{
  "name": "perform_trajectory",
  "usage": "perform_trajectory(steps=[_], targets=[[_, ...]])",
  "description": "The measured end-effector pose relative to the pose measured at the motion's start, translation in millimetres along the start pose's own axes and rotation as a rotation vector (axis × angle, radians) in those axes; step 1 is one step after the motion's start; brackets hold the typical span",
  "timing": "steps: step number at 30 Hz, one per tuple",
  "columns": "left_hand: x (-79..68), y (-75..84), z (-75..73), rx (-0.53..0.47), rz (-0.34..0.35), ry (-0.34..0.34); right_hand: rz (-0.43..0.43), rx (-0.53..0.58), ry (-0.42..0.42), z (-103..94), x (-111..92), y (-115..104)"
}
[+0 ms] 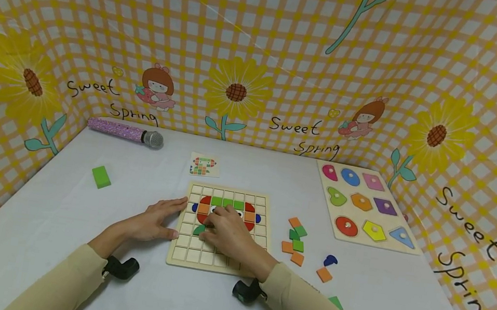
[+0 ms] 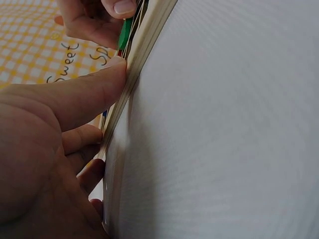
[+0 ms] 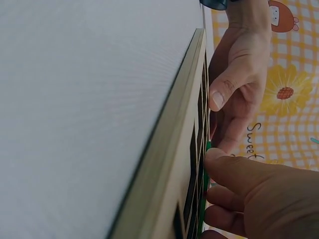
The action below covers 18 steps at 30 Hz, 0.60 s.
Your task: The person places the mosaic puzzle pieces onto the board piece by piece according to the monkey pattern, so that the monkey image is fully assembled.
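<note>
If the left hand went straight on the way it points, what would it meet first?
Probably the board, at its left edge; the left hand seems to touch it, though depth is unclear.

The right hand [image 3: 269, 194] holds a green piece [image 3: 205, 180] against the wooden board [image 3: 154, 186], near the left hand [image 3: 241, 74].

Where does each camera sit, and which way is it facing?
Head: on the head, looking forward and down at the grid board; left hand, right hand and both sleeves show.
Left wrist: on that wrist, looking low along the board's edge; left hand near, right hand beyond.
Right wrist: on that wrist, facing the board's edge; right hand near, left hand beyond.
Both wrist views share the board, both hands and checked cloth.
</note>
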<state>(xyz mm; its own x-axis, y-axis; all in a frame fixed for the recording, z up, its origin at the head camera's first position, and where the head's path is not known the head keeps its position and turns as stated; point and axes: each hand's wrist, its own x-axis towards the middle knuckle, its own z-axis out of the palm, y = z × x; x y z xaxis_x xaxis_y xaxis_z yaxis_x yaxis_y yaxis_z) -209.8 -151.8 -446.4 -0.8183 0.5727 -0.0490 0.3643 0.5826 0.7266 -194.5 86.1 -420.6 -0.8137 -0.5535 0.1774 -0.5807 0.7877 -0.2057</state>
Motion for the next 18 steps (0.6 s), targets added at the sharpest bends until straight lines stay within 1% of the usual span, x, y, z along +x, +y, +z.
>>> perform_trajectory(steps=[8, 13, 15, 18], targets=[[0.1, 0.7, 0.0, -0.001, -0.006, 0.001, 0.005, 0.000, -0.003, 0.0, -1, 1], [0.3, 1.3, 0.3, 0.000, -0.010, 0.001, 0.034, 0.064, 0.019, -6.9, -6, 3], [0.3, 1.3, 0.5, -0.002, -0.015, 0.003, 0.048, 0.103, 0.036, -11.0, -10, 6], [0.4, 0.8, 0.9, -0.003, -0.021, 0.007, 0.066, 0.120, 0.066, -17.4, -18, 14]])
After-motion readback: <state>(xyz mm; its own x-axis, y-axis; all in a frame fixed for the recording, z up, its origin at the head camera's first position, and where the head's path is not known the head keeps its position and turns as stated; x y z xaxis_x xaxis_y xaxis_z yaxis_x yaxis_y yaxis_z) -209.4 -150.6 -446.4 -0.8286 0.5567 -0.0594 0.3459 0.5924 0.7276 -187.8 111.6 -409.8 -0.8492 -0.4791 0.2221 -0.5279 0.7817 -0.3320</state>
